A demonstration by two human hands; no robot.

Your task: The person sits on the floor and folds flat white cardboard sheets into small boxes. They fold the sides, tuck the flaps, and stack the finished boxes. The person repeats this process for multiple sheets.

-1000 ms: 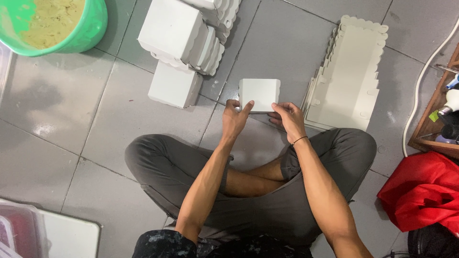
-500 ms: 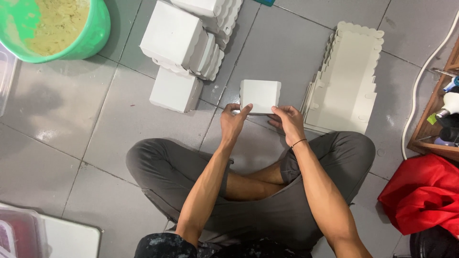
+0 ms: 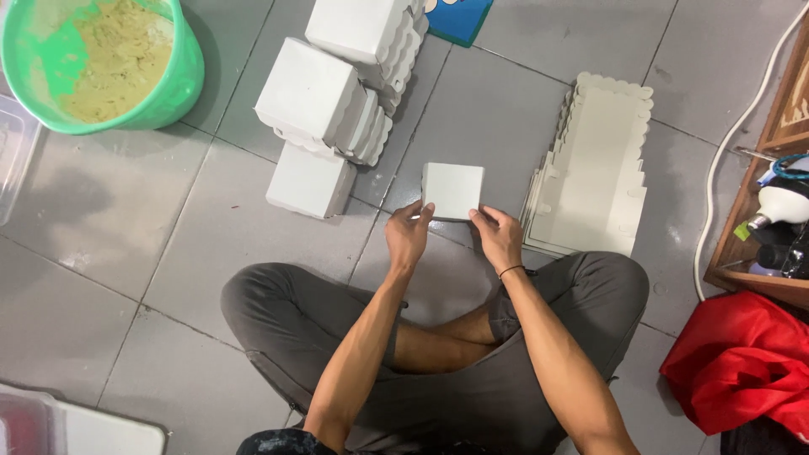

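Note:
I sit cross-legged on a grey tiled floor. Both hands grip a small white cardboard box (image 3: 452, 190) in front of my knees. My left hand (image 3: 408, 236) pinches its near left edge and my right hand (image 3: 499, 238) holds its near right edge. The box looks folded shut, its top facing up. A pile of flat, unfolded white box blanks (image 3: 594, 168) with scalloped edges lies just to the right of the box. Folded white boxes (image 3: 324, 109) are stacked to the left and behind.
A green bucket (image 3: 181, 80) with yellowish mash stands at the far left. A wooden shelf (image 3: 771, 211) with bottles, a white cable (image 3: 716, 168) and a red cloth (image 3: 746, 362) are at the right. Clear plastic containers (image 3: 17, 143) sit at the left edge.
The box and both hands hold nearly the same pose. The view has shifted slightly, so everything sits a little lower in the picture.

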